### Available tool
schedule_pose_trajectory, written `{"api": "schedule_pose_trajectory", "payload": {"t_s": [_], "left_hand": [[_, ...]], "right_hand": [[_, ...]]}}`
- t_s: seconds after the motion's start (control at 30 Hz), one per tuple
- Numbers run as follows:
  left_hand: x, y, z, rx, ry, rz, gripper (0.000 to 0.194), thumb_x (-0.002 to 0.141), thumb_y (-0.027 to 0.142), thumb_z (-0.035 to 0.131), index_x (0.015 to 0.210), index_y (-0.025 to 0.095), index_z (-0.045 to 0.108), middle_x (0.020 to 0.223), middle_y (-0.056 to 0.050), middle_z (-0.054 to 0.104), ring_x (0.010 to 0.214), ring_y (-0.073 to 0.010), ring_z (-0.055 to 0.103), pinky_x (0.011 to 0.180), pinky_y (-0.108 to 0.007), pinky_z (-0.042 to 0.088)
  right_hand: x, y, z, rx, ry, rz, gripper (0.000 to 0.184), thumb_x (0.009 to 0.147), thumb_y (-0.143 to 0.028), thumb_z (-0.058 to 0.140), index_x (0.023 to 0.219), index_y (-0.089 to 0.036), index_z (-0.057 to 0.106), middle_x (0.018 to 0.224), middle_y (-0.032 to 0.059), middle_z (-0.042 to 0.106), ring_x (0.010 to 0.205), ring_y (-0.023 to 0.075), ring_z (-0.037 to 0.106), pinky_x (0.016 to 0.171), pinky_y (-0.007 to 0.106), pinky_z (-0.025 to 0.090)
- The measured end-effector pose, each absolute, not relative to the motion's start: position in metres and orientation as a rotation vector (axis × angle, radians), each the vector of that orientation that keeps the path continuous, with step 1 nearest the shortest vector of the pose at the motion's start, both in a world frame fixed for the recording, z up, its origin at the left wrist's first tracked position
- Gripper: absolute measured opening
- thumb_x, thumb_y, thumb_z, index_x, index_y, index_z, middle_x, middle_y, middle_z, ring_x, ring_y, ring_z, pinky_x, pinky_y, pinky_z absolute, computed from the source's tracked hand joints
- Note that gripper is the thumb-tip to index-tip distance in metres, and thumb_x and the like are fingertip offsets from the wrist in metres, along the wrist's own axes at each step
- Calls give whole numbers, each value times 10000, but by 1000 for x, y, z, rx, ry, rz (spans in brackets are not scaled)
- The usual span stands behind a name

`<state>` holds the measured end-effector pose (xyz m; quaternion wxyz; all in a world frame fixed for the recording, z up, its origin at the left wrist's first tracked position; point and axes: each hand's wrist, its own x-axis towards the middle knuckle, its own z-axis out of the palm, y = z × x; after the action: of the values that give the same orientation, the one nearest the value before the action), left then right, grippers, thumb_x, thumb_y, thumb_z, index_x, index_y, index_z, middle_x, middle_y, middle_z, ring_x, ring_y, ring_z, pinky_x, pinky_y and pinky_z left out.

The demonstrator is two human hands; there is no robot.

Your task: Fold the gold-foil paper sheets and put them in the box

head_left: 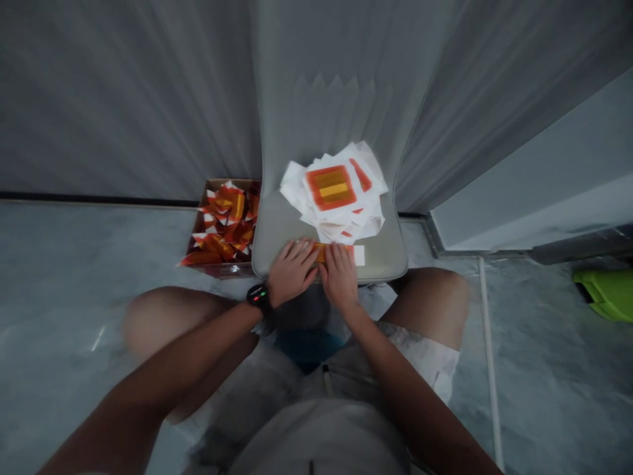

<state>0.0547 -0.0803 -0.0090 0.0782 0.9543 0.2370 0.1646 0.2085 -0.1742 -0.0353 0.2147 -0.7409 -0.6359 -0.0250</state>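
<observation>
A grey padded seat (386, 254) stands in front of me. My left hand (291, 269) and my right hand (340, 276) lie side by side on its front edge, fingers flat, pressing down on a folded orange and white paper strip (357, 254) that sticks out to the right of them. Behind the hands lies a loose pile of white paper sheets (336, 194) with orange and yellow squares printed on them. A black watch (259, 295) is on my left wrist.
A cardboard box (225, 224) with several folded orange and white papers sits on the floor left of the seat. Grey curtains hang behind. A green object (606, 290) lies at the far right, and a white rod (489, 356) runs along the floor.
</observation>
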Motion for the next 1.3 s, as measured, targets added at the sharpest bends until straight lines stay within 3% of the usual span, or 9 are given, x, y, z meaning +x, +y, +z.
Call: {"api": "schedule_pose_trajectory", "payload": {"t_s": [0.13,0.6,0.87,1.1,1.2,1.3], "left_hand": [[53,-82,-8,2862,732,471,590,1027,376,426,1569,142,432,1626,-154,408,1531,-331,348,1264,-576,249],[51,-83,-8,2847,723,454,636,1020,384,435,1615,176,350,1645,-139,375,1536,-322,342,1273,-579,221],[48,-87,-11,2865,842,474,695,1013,457,430,1598,91,350,1616,-191,409,1531,-322,351,1275,-558,204],[48,-93,-16,2826,1080,622,766,977,561,486,1576,94,388,1631,-205,376,1562,-394,248,1263,-646,143],[52,-97,-11,2812,1153,712,746,992,524,480,1571,63,387,1647,-212,339,1579,-404,178,1262,-649,146],[63,-109,-6,2892,983,740,679,1015,438,451,1589,85,367,1663,-169,323,1588,-353,181,1287,-586,162]], "right_hand": [[213,-178,-30,-2056,-1820,-35,589,1079,-389,361,1558,-49,407,1616,210,410,1550,325,291,1259,562,271],[215,-182,-25,-2069,-1871,22,646,1069,-442,385,1588,-59,355,1656,206,336,1563,336,250,1272,548,238],[225,-196,-29,-2104,-1803,-70,702,1078,-493,331,1596,-20,306,1630,230,373,1556,312,284,1258,518,258],[251,-219,-43,-2185,-1623,-184,729,1083,-533,244,1602,-24,297,1589,254,427,1523,339,338,1221,552,275],[249,-218,-44,-2211,-1606,-194,742,1084,-534,214,1592,-2,309,1592,259,419,1530,345,316,1221,548,266],[245,-215,-43,-2255,-1605,-188,755,1085,-526,193,1570,35,338,1593,267,412,1532,353,305,1231,536,247]]}}
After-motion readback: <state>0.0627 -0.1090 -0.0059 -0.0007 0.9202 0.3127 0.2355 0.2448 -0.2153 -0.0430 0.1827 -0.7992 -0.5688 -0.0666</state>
